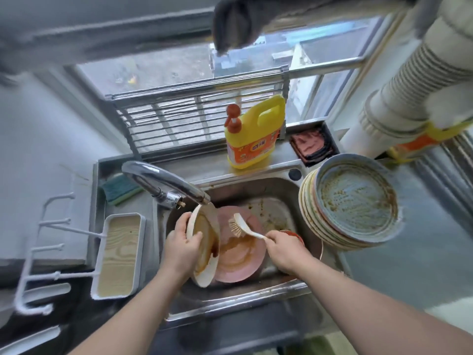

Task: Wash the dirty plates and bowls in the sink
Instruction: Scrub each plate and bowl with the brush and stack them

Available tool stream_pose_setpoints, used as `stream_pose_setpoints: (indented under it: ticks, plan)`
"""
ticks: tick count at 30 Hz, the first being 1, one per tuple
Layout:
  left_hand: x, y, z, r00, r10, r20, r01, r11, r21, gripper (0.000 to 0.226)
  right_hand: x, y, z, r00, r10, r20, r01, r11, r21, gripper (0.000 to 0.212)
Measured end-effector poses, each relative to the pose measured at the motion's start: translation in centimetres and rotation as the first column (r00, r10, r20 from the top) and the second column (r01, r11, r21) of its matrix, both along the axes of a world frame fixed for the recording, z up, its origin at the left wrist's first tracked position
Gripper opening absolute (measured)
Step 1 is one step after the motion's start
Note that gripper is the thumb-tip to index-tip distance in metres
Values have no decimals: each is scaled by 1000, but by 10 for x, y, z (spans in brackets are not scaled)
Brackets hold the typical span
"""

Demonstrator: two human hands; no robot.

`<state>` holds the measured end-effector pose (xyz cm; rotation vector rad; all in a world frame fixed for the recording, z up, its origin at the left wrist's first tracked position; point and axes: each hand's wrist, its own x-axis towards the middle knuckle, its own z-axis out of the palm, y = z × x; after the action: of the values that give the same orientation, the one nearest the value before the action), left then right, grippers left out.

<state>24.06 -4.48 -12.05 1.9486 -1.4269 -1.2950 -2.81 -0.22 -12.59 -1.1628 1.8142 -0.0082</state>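
Gripping a cream plate (pixel 204 242) by its left rim, the left hand (pixel 183 245) is held over the sink (pixel 256 294), fingers curled round the edge and thumb on the inner face; the plate is tilted nearly on edge beneath the tap spout (pixel 166 179), its inner surface smeared with brown sauce. A white dish brush (pixel 244 226) is held by the right hand (pixel 284 251), fingers wrapped round the handle end, bristles raised just right of the cream plate; contact with it cannot be told.

Sink: one pink plate (pixel 240 254) lies flat on the bottom, streaked with orange-brown residue and partly covered by the cream plate. A red-rimmed dish (pixel 294 235) is seen behind the right hand, mostly hidden. Brown spatter is noted on the back wall of the basin.

Counter, right of sink: a stack of dirty plates (pixel 353 203), topped by a blue-grey one soiled with brown crumbs.

Back ledge: one yellow detergent bottle (pixel 253 133) with orange pump, upright. A green sponge (pixel 120 188) lies left of the tap.

Left of sink: a white tray (pixel 119 254) with a wood-grain base.
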Motion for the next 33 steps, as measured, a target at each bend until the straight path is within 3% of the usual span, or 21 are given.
stream_pose_setpoints:
  ticks: [2,4,7,9,12,16,20,27,33]
  plan:
    - [0,-2,5,1000,4,30,-4,1000,-1,55,4,10,12,999,-19,36,19,1000,2,30]
    - [-2,-4,6,989,125,-81,-120,991,57,53,11,16,27,993,-40,107,42,999,-19,28]
    - [-6,-5,-2,856,423,-297,-341,894,289,37,34,20,48,976,5,219,8,998,-56,29]
    - [-12,-2,-8,787,515,-339,-389,841,376,28,59,20,54,962,40,271,-16,996,-91,36]
    - [-16,11,-15,796,516,-315,-410,844,346,26,95,17,52,964,19,266,17,991,-134,39]
    - [-23,26,-9,850,462,-253,-388,874,293,25,96,-2,35,996,-38,84,46,994,-99,38]
    - [-27,28,-9,851,462,-247,-416,883,218,25,60,13,10,994,38,-106,-35,999,29,31]
    - [-29,19,-25,853,516,-84,-504,854,130,38,79,73,16,989,-32,143,20,996,88,27]
    - [-51,34,-12,884,441,-153,-421,895,146,43,23,14,14,999,-43,-24,43,999,28,27]
